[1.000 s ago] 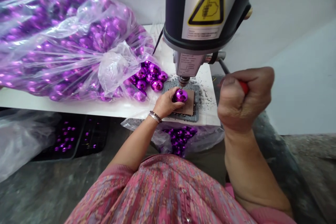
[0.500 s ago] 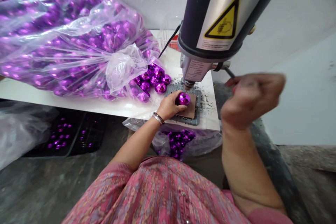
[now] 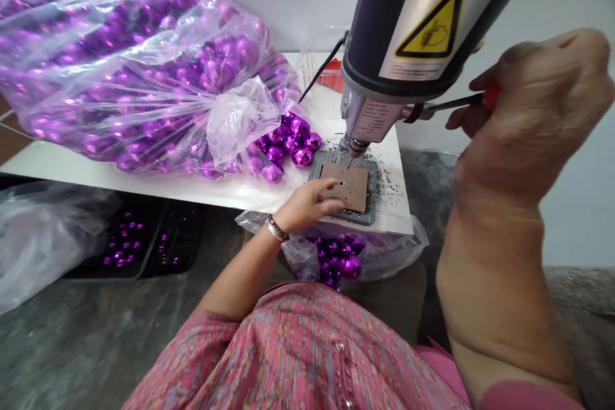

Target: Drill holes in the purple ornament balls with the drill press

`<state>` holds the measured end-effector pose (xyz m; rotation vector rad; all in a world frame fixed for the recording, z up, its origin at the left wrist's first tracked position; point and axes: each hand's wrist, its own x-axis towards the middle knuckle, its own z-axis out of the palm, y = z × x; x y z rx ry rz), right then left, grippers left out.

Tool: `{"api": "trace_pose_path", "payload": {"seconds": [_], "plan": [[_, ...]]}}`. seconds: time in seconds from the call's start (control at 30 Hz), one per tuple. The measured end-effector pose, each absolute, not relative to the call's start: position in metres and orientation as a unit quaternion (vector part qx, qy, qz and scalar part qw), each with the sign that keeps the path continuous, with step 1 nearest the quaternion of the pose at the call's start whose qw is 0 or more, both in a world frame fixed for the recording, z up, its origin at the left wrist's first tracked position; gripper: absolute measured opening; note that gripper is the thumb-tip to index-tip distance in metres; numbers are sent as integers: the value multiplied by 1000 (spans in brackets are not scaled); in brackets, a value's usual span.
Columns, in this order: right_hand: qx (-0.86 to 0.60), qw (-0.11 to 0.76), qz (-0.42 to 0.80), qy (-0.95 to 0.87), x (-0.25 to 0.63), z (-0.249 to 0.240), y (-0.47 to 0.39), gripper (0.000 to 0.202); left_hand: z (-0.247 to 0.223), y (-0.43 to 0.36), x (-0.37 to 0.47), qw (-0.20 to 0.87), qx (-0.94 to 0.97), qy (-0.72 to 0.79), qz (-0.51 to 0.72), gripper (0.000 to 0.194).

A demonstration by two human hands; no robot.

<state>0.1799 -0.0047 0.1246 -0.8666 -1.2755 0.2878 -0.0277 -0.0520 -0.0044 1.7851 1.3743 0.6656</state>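
My left hand [image 3: 312, 203] is open beside a brown board [image 3: 354, 189], thumb and fingers apart with nothing between them. The board has a small hole and lies on the grey base [image 3: 368, 214] of a drill press [image 3: 403, 32]. Above it hangs the drill chuck [image 3: 358, 146]. At the right, my right hand [image 3: 533, 115] is closed round the red-knobbed lever [image 3: 459, 102] of the press. Several shiny purple faceted balls [image 3: 302, 157] lie on the table left of the base. More purple balls [image 3: 339, 259] rest in a clear plastic bag [image 3: 394, 250] below the table edge.
A big clear sack [image 3: 144, 77] of purple balls covers the left of the white table [image 3: 192, 191]. Dark trays [image 3: 158, 250] with purple balls stand on the floor beside a plastic bag [image 3: 43, 243]. Dark shavings surround the base. A black cable [image 3: 321, 67] runs behind the press.
My left hand has let go of the purple ball, which is gone from the board; a ball now shows atop those in the bag below. My right hand has risen with the lever.
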Motion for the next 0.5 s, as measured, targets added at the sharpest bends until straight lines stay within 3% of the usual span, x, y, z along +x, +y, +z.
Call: {"api": "trace_pose_path", "payload": {"seconds": [0.07,0.17,0.37,0.5], "plan": [[-387,714,128,-569,179,125,-5,30,0,-30,-39,273,669,621,305,41],[-405,715,129,-555,178,125,-7,28,2,5,-50,162,619,715,281,42],[-430,708,132,-545,177,124,-13,24,-7,36,-51,169,620,748,168,46],[-425,705,129,-554,176,123,-15,24,-7,25,-53,183,628,731,194,51]]}}
